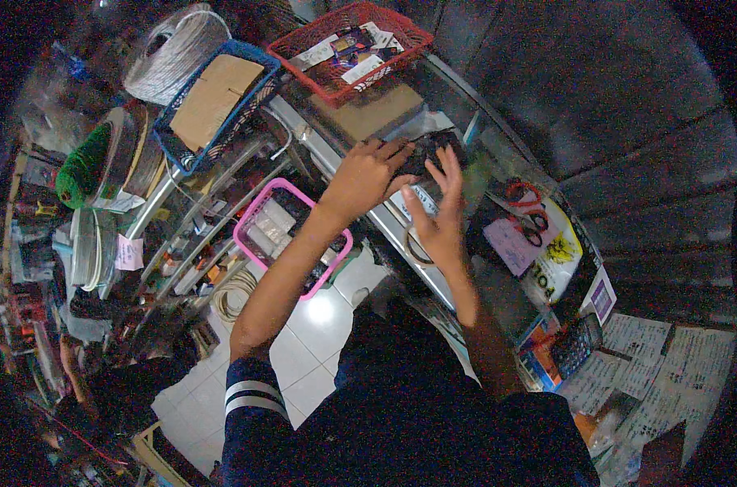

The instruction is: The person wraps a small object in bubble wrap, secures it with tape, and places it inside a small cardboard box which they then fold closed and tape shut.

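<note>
Both hands are over a glass-topped display counter with a metal edge. My left hand lies with its fingertips on a dark, crumpled item, perhaps a black plastic bag. On the item's near right side, my right hand has its fingers spread and slightly blurred, thumb towards the left hand. Whether the fingers pinch the dark item is hard to see. A roll of tape or a ring shows beside my right wrist. Beyond the left hand is a flat brown cardboard box.
Red-handled scissors and a pink paper lie to the right, near a calculator. A red basket and a blue basket stand at the far side. A pink basket is under my left forearm. Another person is at lower left.
</note>
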Demonstrator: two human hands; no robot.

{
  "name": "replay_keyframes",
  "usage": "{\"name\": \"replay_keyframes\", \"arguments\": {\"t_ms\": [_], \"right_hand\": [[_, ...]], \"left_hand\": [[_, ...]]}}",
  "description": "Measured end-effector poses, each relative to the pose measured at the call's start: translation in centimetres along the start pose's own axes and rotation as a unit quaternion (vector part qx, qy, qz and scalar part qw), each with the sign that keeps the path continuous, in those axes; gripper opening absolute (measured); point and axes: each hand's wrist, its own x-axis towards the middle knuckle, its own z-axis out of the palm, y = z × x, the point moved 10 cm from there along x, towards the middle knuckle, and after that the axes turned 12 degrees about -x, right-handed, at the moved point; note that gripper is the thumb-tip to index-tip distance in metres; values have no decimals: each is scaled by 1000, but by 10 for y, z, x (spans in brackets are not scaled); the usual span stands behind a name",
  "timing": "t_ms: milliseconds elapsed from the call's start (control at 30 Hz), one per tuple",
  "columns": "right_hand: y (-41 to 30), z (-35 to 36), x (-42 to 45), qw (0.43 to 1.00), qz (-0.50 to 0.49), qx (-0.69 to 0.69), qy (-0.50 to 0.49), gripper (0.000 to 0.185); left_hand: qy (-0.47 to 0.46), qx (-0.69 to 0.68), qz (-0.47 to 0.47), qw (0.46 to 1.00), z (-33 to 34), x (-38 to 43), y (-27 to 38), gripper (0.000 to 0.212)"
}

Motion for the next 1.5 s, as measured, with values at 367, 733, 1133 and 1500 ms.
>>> {"name": "replay_keyframes", "arguments": {"t_ms": [367,733,1133,1500], "right_hand": [[31,10,10,908,142,371,-134,50],[29,12,13,938,68,282,-193,50],[42,15,6,812,236,524,-106,55],[-14,-37,11,993,-13,-51,-107,44]], "left_hand": [[4,-15,-39,999,2,-3,0,53],[17,-48,-54,997,0,-1,-4,51],[17,-24,-13,999,-2,-1,2,45],[-14,45,-23,999,12,-4,3,42]]}}
